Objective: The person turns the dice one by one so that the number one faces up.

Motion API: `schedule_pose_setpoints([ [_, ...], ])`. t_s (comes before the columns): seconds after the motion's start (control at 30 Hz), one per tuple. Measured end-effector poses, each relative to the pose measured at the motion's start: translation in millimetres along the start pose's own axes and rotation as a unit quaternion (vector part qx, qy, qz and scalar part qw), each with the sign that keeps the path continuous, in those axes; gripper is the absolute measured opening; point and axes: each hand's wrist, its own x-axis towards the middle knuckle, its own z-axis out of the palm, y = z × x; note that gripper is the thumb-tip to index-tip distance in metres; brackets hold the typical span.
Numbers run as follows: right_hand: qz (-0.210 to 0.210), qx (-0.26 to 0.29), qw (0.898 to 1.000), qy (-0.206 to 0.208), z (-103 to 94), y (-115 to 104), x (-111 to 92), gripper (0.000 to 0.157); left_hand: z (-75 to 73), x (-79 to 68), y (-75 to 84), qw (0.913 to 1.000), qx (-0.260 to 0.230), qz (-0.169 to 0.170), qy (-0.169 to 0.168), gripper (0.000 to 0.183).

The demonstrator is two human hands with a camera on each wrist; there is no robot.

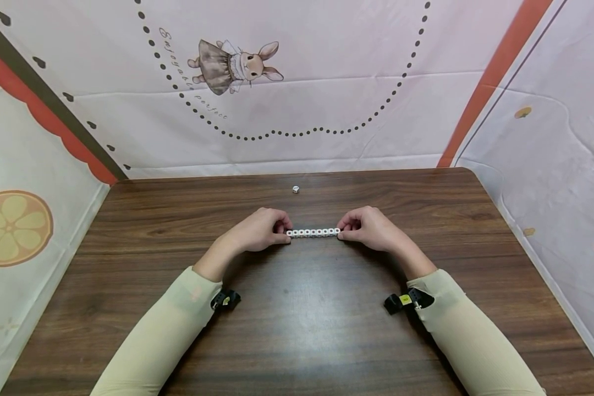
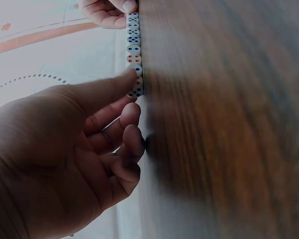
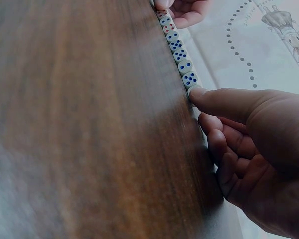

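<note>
A straight row of small white dice [image 1: 313, 232] lies side to side near the middle of the wooden table. At its left end my left hand [image 1: 257, 229] pinches the end dice between thumb and fingers. My right hand [image 1: 374, 229] grips the opposite end the same way, its thumb covering part of the last die. Blue and red pips show on the near faces of the dice [image 2: 133, 49] in the left wrist view. The right wrist view shows the dice [image 3: 181, 55] packed face to face in one line.
A single die [image 1: 296, 189] sits apart, behind the row near the table's back edge. Brown wooden table [image 1: 297, 330] extends around both forearms. Printed white cloth [image 1: 326, 104] hangs behind the table and along both sides.
</note>
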Motion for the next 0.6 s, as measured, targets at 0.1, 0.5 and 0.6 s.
schedule_pose_setpoints([
  [0.1,-0.003,0.0,1.0,-0.001,0.0,0,0,0.01,-1.2,-0.2,-0.7,0.9999,-0.01,0.002,0.009,0.021],
  [0.5,0.003,-0.002,1.0,-0.002,-0.2,-1,0,0.01,-11.1,5.1,-7.8,0.9972,-0.034,-0.029,0.06,0.03],
  [0.6,0.002,-0.002,1.0,-0.004,-0.5,-2,0,0.011,-14.1,9.2,-12.6,0.9962,-0.029,-0.034,0.076,0.033],
])
